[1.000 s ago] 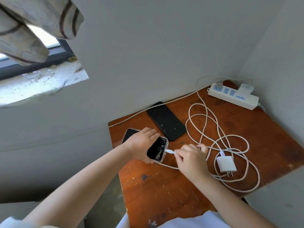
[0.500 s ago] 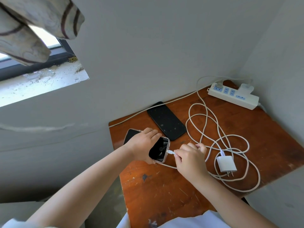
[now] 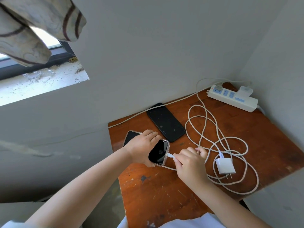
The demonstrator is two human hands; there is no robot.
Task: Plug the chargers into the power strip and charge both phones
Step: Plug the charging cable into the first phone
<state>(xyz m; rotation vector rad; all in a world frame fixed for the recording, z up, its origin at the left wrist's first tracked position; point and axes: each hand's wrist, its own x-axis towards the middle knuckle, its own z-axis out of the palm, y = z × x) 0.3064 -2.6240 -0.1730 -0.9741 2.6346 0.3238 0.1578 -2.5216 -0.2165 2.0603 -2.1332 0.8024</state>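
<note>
So the left hand (image 3: pixel 142 146) is clamped on the phone (image 3: pixel 158 152), long axis running 10 to 4 o'clock on the table (image 3: pixel 164 195), while the right hand (image 3: pixel 189 163) at its 4 o'clock end pinches the plug (image 3: pixel 170 156) at the port.

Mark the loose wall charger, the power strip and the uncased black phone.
wall charger (image 3: pixel 225 166): head view, white body.
power strip (image 3: pixel 233 99): head view, top face near the sockets.
black phone (image 3: pixel 166 122): head view, middle of the dark screen.
</note>
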